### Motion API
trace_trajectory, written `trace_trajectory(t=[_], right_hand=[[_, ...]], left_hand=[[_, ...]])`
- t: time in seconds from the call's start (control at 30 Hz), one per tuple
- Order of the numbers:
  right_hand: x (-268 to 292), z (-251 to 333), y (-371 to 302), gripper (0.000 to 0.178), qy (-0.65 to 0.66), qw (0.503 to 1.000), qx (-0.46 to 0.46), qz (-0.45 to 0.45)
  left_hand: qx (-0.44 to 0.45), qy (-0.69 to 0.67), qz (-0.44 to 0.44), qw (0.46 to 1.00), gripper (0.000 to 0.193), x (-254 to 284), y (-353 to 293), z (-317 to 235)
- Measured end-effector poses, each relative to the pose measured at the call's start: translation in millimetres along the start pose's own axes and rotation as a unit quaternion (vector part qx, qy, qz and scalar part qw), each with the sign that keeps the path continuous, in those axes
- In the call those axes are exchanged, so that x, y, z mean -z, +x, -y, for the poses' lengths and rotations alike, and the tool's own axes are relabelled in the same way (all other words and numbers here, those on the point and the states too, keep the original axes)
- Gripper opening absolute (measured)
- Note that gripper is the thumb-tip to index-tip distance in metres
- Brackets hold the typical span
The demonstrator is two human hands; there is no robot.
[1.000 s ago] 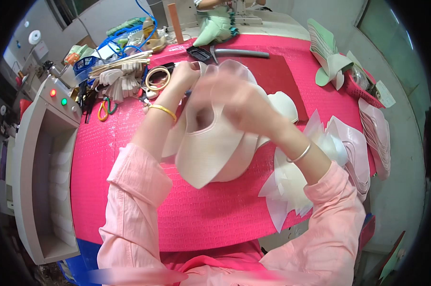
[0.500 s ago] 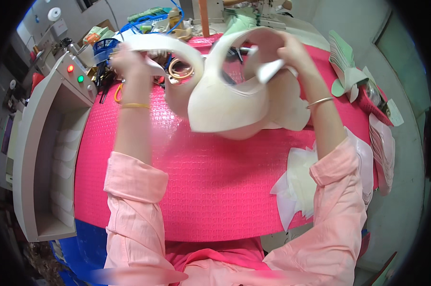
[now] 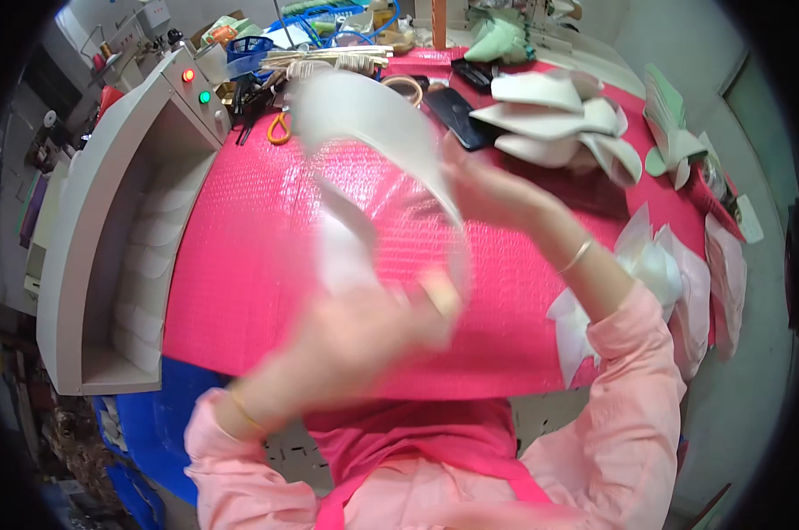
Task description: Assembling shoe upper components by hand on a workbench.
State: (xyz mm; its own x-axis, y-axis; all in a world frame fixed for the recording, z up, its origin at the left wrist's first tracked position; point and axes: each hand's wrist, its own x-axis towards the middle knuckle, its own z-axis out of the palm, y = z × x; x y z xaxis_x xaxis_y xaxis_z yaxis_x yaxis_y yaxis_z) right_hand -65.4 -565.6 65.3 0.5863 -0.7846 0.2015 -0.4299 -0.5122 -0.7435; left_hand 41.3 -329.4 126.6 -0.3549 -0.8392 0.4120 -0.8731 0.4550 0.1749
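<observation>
A white, curved, ring-like sheet piece (image 3: pixel 360 102), smeared by motion, is held up over the pink table with a wide opening through its middle. My left hand (image 3: pixel 364 340), also blurred, is closed round its near, lower end. At the piece's right edge is my right hand (image 3: pixel 492 190); blur hides whether its fingers grip or only touch it. Several similar white cupped pieces (image 3: pixel 550 119) lie in a loose pile beyond my right hand. A dark, flat phone-like object (image 3: pixel 457 115) rests between that pile and the held piece.
On the left stands a grey open-fronted box (image 3: pixel 60 309) with red and green lights. Orange-handled scissors (image 3: pixel 278 130), a tape roll (image 3: pixel 405 88) and sticks (image 3: pixel 329 56) lie at the back. Thin white sheets (image 3: pixel 651 269) and a pink basket (image 3: pixel 713 199) line the right edge.
Several white pieces that were in the air at my right hand now lie on the table at the far right. My left hand came nearer with one piece, and the view shifted left.
</observation>
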Motion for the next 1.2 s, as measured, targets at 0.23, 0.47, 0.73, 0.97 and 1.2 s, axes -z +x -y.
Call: trace_trajectory(t=[0.23,0.47,0.73,0.97,1.2], right_hand=[[-9.1,-2.8,-110.8,0.035,0.481,0.77,-0.082,0.41],[3.7,3.8,-149.6,0.038,0.498,0.823,-0.077,0.261],[102.3,-132.0,-167.4,0.023,-0.187,0.981,-0.039,-0.03],[108.8,-173.6,-128.3,0.017,-0.331,0.939,-0.024,0.095],[114.0,-160.9,-134.0,0.021,-0.286,0.951,-0.069,0.099]], left_hand=[[0.088,-0.178,-0.162,0.967,0.069,-35.2,-97.1,-19.9],[0.317,-0.623,-0.15,0.699,0.044,-69.5,-77.3,33.7],[0.269,0.106,-0.001,0.957,0.041,-112.2,-17.3,120.7],[0.104,-0.156,0.192,0.963,0.07,-175.2,167.0,-23.9],[0.128,-0.292,0.178,0.931,0.102,-261.0,186.1,-23.5]])
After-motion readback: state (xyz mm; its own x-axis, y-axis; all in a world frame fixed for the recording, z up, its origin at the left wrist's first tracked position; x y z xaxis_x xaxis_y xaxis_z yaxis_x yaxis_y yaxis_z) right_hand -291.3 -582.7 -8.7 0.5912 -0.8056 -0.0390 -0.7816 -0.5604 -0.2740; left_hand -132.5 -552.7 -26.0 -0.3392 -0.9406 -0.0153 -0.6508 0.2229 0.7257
